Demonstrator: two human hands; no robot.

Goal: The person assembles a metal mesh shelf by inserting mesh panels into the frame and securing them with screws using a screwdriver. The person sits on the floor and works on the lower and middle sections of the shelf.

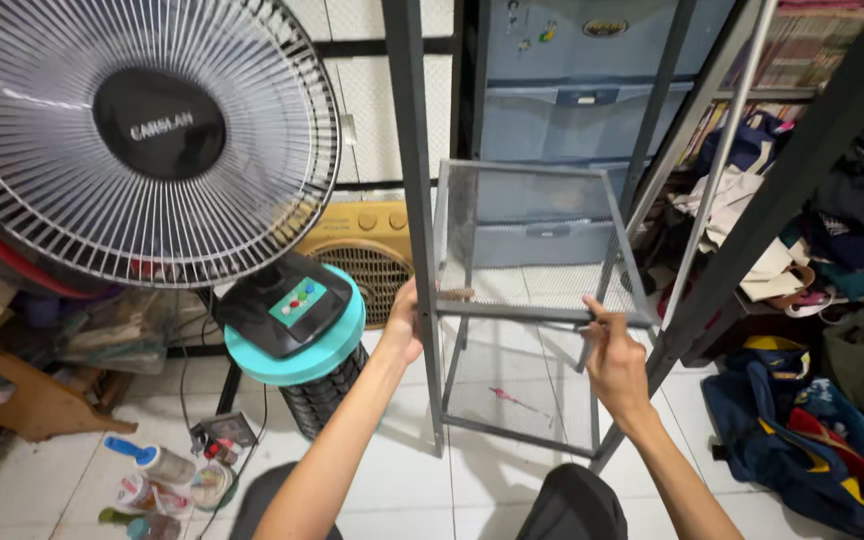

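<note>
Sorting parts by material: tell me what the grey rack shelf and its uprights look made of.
Shelf: likely fine metal mesh, matte grey; tiles and drawers show through it.
Uprights: probably painted steel, slim straight grey bars with a dull sheen.
The left hand and right hand hold the shelf's front edge.

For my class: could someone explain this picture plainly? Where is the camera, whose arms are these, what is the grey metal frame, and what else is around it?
There is one picture, taken by a camera worn on a person's head and looking down, so the two bare arms at the bottom are that person's own. The left hand grips a grey upright post of a metal rack. The right hand pinches the front edge of a grey mesh shelf set between the posts. A lower mesh shelf sits beneath it. To the left stands an electric fan on a teal base. Small bottles lie on the white tiled floor. Bags and clothes are piled at the right.
</note>
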